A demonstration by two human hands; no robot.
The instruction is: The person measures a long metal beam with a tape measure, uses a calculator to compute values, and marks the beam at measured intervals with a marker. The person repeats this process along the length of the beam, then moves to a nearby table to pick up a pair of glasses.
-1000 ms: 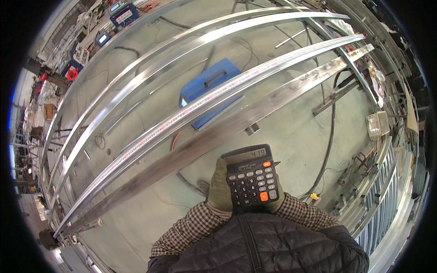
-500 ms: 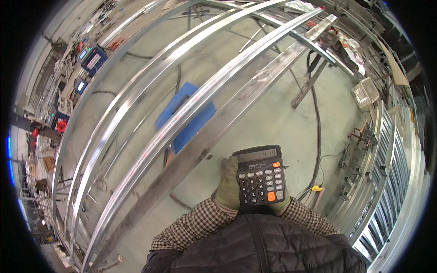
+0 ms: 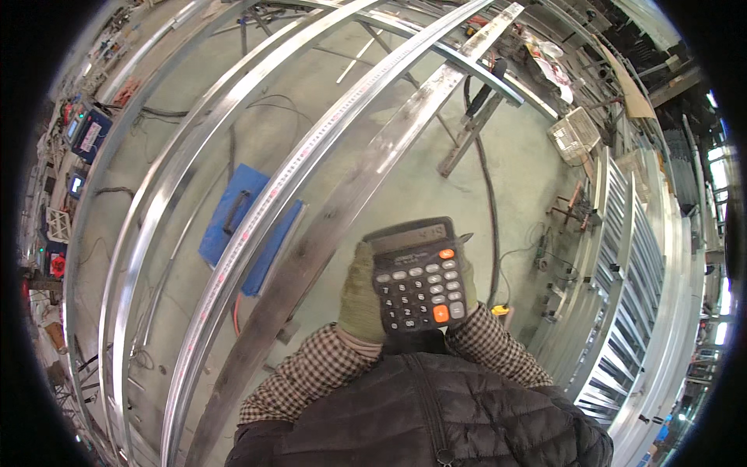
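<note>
Workshop floor, calculator (image 3: 416,279) clasped between gloved left hand (image 3: 361,299) and right hand (image 3: 469,282)

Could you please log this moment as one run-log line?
left hand: gloved, holds calculator | right hand: behind calculator, mostly hidden | metal rails: ahead on floor | blue case: under rails

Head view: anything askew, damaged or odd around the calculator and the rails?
Nothing stands out. The calculator sits upright and intact in both gloved hands, left hand and right hand at its sides. The metal rails only look bent because of the fisheye. The blue case lies flat on the floor, with loose cables nearby.
</note>
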